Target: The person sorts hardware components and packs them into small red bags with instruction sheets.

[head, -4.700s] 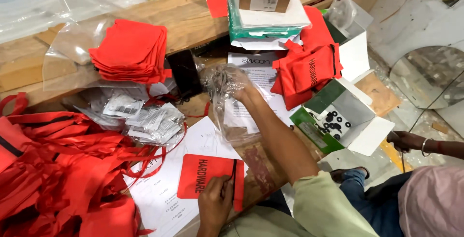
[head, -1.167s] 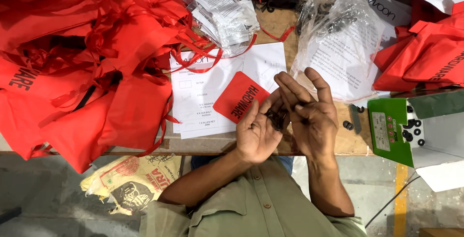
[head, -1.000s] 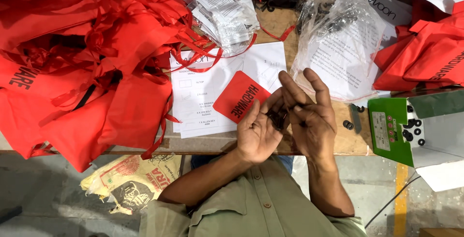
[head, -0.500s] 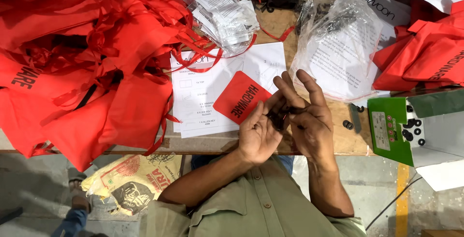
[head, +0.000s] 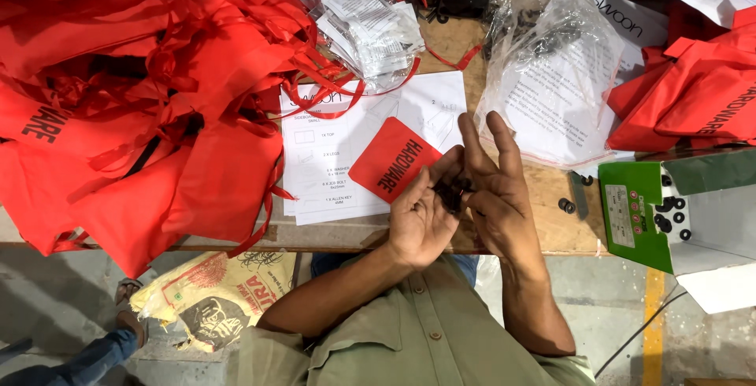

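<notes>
My left hand [head: 417, 217] is cupped palm up over the table's front edge and holds several small black hardware pieces [head: 451, 193]. My right hand [head: 494, 185] sits just beside it, thumb and fingertips pinching at those pieces, the other fingers spread upward. A small red fabric pouch [head: 391, 159] lies flat on a white instruction sheet [head: 339, 150] right behind my left hand. A clear plastic bag [head: 551, 79] with black parts and a printed sheet lies behind my right hand.
A big heap of red drawstring bags [head: 134, 94] covers the table's left. Clear packets [head: 370, 27] lie at the back. A green and white box [head: 669, 213] with black washers stands at right, more red pouches [head: 693, 94] behind it. Loose washers [head: 567, 205] lie on the wood. Another person's foot [head: 126, 295] and a printed sack [head: 213, 295] are on the floor.
Since the oldest frame I have drawn both hands together at the table's front edge. Over the last second my right fingers have shifted slightly while picking at the black pieces.
</notes>
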